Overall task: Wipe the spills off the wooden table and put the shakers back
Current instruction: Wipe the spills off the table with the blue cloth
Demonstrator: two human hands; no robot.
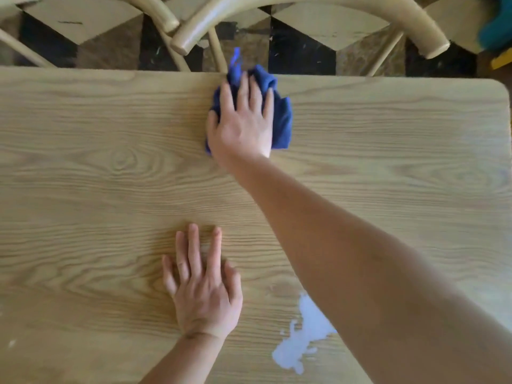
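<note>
My right hand [243, 120] presses flat, fingers straight, on a crumpled blue cloth [282, 120] near the far edge of the wooden table [83, 162]. One corner of the cloth sticks up past the table edge. My left hand [202, 284] lies flat on the tabletop nearer to me, fingers spread and holding nothing. A whitish spill [302, 339] sits on the near right of the table, partly hidden under my right forearm. No shakers are in view.
Two pale wooden chairs [304, 6] stand just beyond the far table edge, over a floor of black, brown and cream tiles. A teal object [496, 31] and a yellow one [501, 60] are at the far right. The table's far right corner is rounded.
</note>
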